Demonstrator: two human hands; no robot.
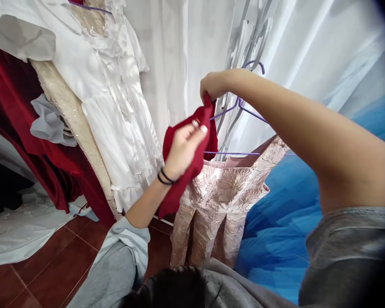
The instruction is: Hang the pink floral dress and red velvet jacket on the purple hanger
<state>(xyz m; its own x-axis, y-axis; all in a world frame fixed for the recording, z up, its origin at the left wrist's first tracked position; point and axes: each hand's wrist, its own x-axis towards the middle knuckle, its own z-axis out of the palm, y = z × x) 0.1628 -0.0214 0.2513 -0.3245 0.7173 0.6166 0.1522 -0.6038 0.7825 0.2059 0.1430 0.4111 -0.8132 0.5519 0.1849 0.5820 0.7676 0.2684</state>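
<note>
A red garment (188,175) hangs over the left end of a purple hanger (226,112). My left hand (182,149), with dark bands at the wrist, is closed with thumb and fingers pinching the red cloth. Above it, my right hand (214,85) is closed on the garment's upper edge, its fingers partly hidden behind the cloth and the hand. Below the same hanger is a pink brocade dress (224,188) with raised floral patterns, its left shoulder covered by the red cloth.
To the left hang a white dress (109,111), a cream sparkly garment (80,128) and dark red clothes (28,124). A blue tulle skirt (276,222) is at the right. White curtains (179,51) and a grey metal rack (253,34) stand behind, over a red tiled floor (57,265).
</note>
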